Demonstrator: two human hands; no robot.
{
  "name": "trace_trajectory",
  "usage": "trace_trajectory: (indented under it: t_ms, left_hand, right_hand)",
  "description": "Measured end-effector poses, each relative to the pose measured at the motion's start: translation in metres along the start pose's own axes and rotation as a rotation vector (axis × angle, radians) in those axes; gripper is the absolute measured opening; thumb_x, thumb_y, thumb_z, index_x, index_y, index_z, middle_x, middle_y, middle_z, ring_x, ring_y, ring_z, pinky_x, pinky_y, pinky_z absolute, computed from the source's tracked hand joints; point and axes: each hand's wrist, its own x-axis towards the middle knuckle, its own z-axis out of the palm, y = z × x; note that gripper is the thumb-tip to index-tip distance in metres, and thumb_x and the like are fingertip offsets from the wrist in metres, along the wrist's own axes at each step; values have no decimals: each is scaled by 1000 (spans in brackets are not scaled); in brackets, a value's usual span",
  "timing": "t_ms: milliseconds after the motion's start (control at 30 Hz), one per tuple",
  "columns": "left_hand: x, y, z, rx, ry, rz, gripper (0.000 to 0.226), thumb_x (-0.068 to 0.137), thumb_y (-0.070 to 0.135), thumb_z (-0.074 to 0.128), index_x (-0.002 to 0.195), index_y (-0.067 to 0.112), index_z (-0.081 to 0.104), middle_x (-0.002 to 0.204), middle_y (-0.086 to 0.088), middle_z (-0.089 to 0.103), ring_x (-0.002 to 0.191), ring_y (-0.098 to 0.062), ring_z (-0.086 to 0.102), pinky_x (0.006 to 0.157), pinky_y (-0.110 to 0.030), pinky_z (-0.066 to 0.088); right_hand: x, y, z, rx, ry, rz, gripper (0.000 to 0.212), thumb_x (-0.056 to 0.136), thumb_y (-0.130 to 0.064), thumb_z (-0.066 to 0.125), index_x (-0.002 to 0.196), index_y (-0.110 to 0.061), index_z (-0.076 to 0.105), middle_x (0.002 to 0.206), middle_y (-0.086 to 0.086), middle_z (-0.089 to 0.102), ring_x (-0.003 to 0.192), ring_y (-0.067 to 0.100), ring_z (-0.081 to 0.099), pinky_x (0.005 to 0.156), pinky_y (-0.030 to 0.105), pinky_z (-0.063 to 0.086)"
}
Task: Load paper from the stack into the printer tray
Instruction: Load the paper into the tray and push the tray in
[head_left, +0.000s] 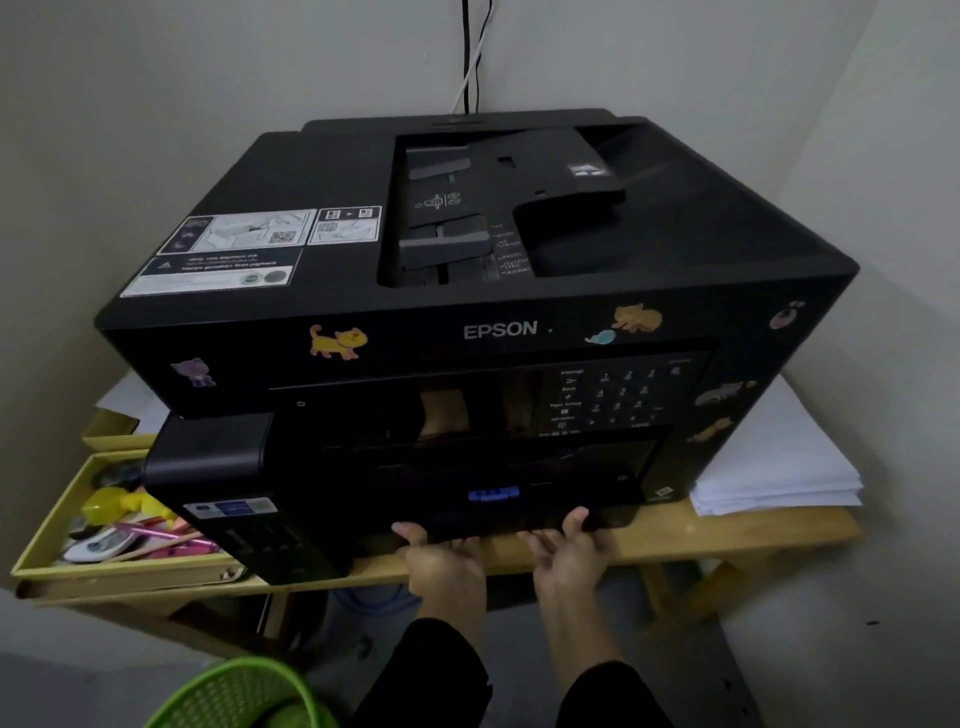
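Both hands at lower centre of frame: left hand (447, 558) and right hand (569, 545) hook fingers under the tray (519, 512) front lip w/ thumbs on top, a grip suited to pulling. Tray is shut in the printer (467, 291). Paper stack (774, 457) lies at right, beside printer, in reach for loading.

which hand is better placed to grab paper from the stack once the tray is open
Right, probably. The paper stack lies to the right of the printer, nearer the right hand. Both hands now grip the tray front; the left hand would have to cross over.
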Motion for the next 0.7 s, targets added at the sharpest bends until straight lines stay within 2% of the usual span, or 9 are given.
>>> trace_trajectory:
  t_ms: [67, 167, 267, 333, 433, 500, 567, 633, 700]
  left_hand:
    - [2, 2, 3, 1, -31, -10, 48, 92, 54, 48, 114, 14, 62, 81, -5, 58, 66, -20, 53, 80, -38, 56]
    - [9, 7, 10, 67, -96, -20, 64, 89, 55, 52, 141, 19, 42, 97, -6, 59, 68, -19, 55, 54, -24, 53]
    - [13, 6, 12, 123, -93, 4, 76, 86, 59, 51, 149, 24, 26, 128, -9, 56, 76, -21, 59, 52, -21, 53]
    - [9, 4, 13, 156, -80, 23, 74, 87, 59, 49, 149, 26, 25, 130, -9, 54, 68, -17, 53, 51, -20, 50]
    - [1, 3, 16, 182, -59, 8, 61, 91, 57, 45, 143, 25, 38, 103, -4, 59, 77, -15, 56, 66, -22, 46]
    - [1, 5, 19, 159, -43, -29, 56, 96, 50, 37, 145, 23, 36, 129, -5, 55, 118, -20, 56, 93, -29, 47]
    - [5, 6, 23, 195, -21, -47, 56, 98, 45, 25, 149, 22, 27, 151, -7, 35, 139, -29, 36, 110, -43, 35]
    - [2, 6, 29, 302, -24, -29, 66, 95, 56, 19, 150, 20, 23, 154, -9, 31, 140, -35, 33, 112, -52, 31]
    - [-9, 7, 36, 243, -50, -18, 80, 85, 71, 27, 150, 25, 21, 155, -8, 29, 141, -36, 29, 114, -55, 26]
  right_hand:
    - [5, 0, 2, 18, -7, -3, 57, 95, -18, 55, 144, -27, 26, 92, 12, 57, 88, 33, 59, 98, 59, 45]
    - [18, 3, 14, 23, -5, 25, 54, 95, -20, 56, 143, -23, 31, 70, 5, 48, 54, 17, 42, 102, 61, 41]
    - [27, 7, 14, 45, -8, 18, 50, 93, -17, 59, 136, -27, 34, 66, 5, 43, 51, 18, 34, 104, 63, 33]
    - [28, 8, 10, 28, -23, 48, 37, 94, -18, 58, 126, -24, 41, 64, 6, 43, 54, 26, 45, 105, 64, 33]
    - [30, 3, 7, -93, 29, 47, 43, 94, -27, 55, 135, -21, 42, 93, 16, 63, 98, 39, 65, 88, 47, 52]
    - [24, -4, 7, -173, 108, -13, 52, 90, -26, 64, 138, -19, 43, 98, 17, 66, 89, 29, 67, 72, 36, 54]
    - [14, -11, 12, -231, 215, -55, 45, 88, -24, 66, 129, -9, 54, 104, 16, 69, 92, 28, 67, 79, 35, 55]
    - [6, -16, 22, -285, 311, -85, 37, 91, -27, 58, 121, -5, 61, 107, 12, 67, 95, 27, 64, 79, 35, 50]
    - [1, -21, 38, -261, 320, -97, 50, 94, -40, 47, 131, -7, 53, 122, 14, 62, 112, 30, 59, 90, 38, 45]
